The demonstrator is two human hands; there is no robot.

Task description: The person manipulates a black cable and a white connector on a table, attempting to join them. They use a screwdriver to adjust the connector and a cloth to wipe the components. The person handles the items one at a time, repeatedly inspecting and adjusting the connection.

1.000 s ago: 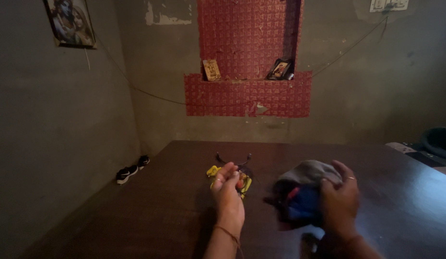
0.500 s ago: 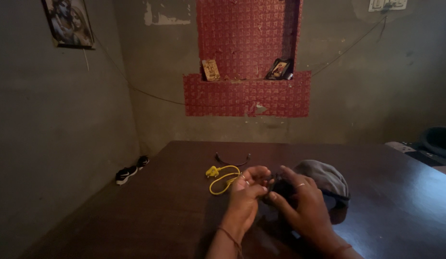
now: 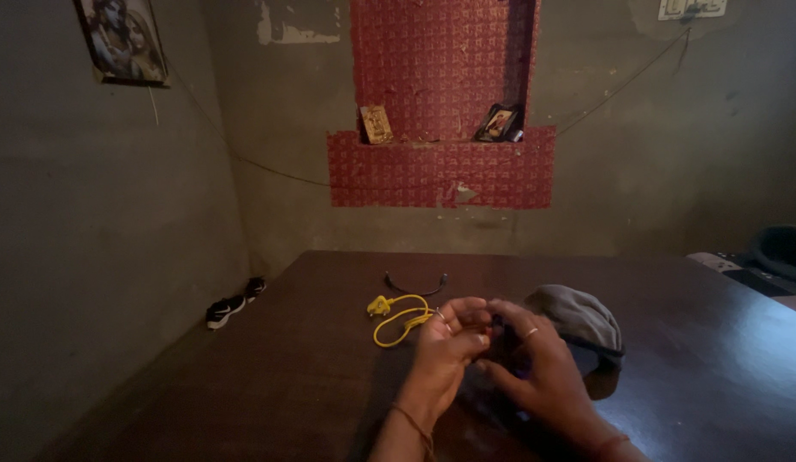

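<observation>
My left hand (image 3: 445,346) and my right hand (image 3: 539,376) meet low over the dark wooden table (image 3: 270,385). Their fingers close together on a small dark purple object (image 3: 507,349), most of which they hide. A ring shows on my right hand and a thin thread band on my left wrist. A looped yellow cable (image 3: 396,318) lies on the table just left of my left fingers, its near end almost touching them. A grey cap (image 3: 582,318) rests on the table directly behind my right hand.
A thin black curved band (image 3: 415,287) lies further back on the table. A pair of dark shoes (image 3: 234,302) sits on the floor by the left wall. A red patterned niche (image 3: 441,137) holds two small pictures. A dark seat (image 3: 779,252) is at the far right.
The yellow cable went from my left hand down onto the table, and the grey cap went from my right hand to the table. Both hands then came together on the small dark object.
</observation>
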